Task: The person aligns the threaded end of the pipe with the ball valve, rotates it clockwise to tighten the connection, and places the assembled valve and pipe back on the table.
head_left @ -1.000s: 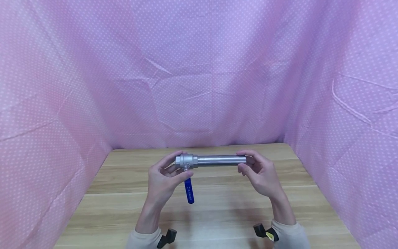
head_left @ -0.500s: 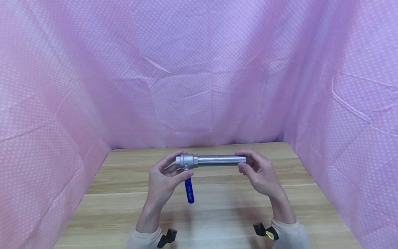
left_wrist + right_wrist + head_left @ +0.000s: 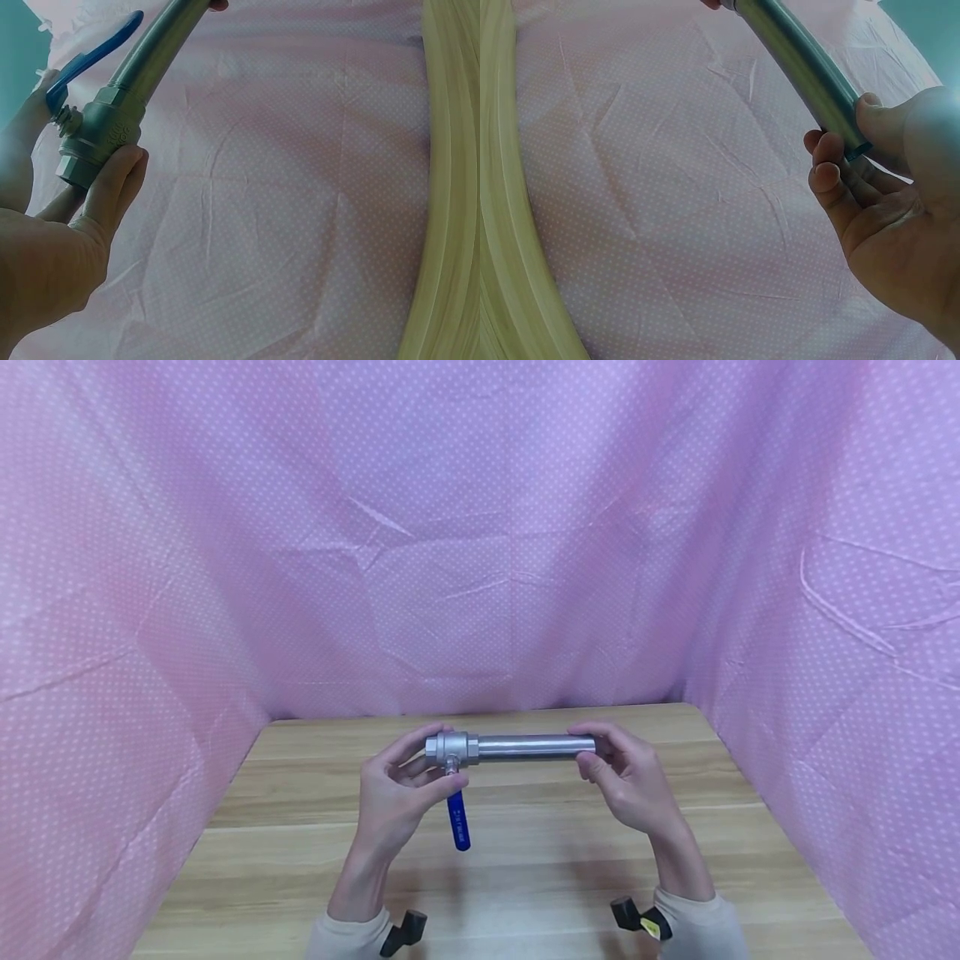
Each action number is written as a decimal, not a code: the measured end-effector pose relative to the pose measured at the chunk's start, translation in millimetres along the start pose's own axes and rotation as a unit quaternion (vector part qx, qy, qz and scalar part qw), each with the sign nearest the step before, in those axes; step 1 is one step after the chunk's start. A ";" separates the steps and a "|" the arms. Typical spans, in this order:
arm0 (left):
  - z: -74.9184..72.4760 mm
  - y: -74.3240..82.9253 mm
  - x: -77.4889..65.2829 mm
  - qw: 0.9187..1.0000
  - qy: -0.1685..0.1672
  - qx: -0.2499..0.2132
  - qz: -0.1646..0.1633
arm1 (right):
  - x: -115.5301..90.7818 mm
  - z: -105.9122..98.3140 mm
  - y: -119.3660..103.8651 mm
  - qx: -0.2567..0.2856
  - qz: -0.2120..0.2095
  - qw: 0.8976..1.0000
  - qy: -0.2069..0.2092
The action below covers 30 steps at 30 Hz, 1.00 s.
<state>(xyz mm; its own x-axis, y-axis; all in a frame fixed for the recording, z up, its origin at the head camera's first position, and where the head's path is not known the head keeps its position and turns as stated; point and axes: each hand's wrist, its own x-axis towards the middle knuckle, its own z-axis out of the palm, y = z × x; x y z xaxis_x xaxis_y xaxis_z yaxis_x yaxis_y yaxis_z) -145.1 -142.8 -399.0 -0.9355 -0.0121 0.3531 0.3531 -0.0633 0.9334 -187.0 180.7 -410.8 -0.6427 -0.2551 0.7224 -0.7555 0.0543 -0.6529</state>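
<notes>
A metal ball valve (image 3: 452, 748) with a blue lever handle (image 3: 458, 822) is joined to a straight steel pipe (image 3: 536, 746). They lie level in one line above the table, the lever pointing toward the person. My left hand (image 3: 393, 793) grips the valve body, thumb by the base of the lever, and in the left wrist view its fingers (image 3: 112, 180) curl under the hexagonal end. At the pipe's free end my right hand (image 3: 630, 781) pinches it between thumb and fingers. The right wrist view shows that end of the pipe (image 3: 810, 75) reaching just past the thumb tip.
Below the hands spreads a wood-grain table (image 3: 510, 893). A pink dotted cloth (image 3: 480, 568) hangs around its back and both sides. Each wrist carries a small black camera mount at the sleeve cuff.
Both hands keep the same hold on the valve and pipe. The pair has shifted only very slightly to the right in the head view.
</notes>
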 end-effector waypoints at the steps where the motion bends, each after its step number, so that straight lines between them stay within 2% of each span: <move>1: -0.1 -0.1 0.0 1.000 0.000 0.002 0.002 | -0.1 -0.3 0.0 -0.004 0.008 1.000 -0.001; 7: -0.5 -2.8 0.9 1.000 -0.002 0.019 0.011 | -1.3 -3.5 3.4 -0.025 0.067 0.997 -0.023; 13: -1.6 -12.0 4.0 0.999 -0.008 0.036 -0.005 | -3.1 -7.1 13.1 -0.041 0.101 0.993 -0.044; 20: 4.3 -28.7 8.8 0.997 -0.023 0.050 -0.057 | -5.2 -14.6 27.9 -0.066 0.151 0.984 -0.070; 30: 17.4 -56.5 15.5 0.989 -0.043 0.044 -0.132 | -10.3 -32.5 48.2 -0.091 0.220 0.963 -0.124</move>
<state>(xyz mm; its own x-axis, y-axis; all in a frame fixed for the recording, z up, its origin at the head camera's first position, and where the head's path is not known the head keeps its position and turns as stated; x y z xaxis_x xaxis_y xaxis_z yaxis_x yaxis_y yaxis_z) -179.3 -122.0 -445.2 -0.9921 0.0787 0.0975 0.1004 0.0342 0.9944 -221.0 217.3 -442.3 -0.8728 -0.3901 0.2934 -0.4409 0.3720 -0.8168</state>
